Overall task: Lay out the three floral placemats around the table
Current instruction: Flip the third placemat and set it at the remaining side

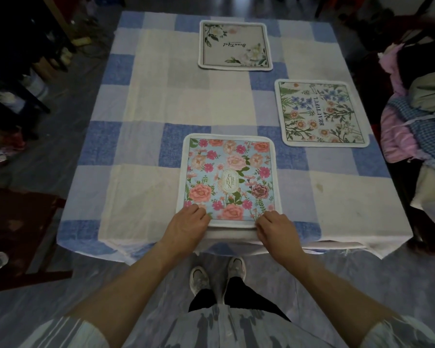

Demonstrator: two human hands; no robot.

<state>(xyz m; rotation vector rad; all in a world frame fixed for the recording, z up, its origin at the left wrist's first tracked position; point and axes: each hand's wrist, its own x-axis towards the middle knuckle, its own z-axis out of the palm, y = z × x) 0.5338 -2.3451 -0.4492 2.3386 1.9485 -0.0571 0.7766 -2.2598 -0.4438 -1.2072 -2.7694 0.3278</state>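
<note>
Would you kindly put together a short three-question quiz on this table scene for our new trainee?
1. True or false: three floral placemats lie on the blue and cream checked tablecloth.
2. Which mat do the hands touch? A) the pale mat with white flowers B) the cream mat with blue and orange flowers C) the light-blue mat with pink roses
3. Which edge of that mat do the left hand and the right hand rest on?

Key: 1 true; 2 C; 3 the near edge, at its two corners.
</note>
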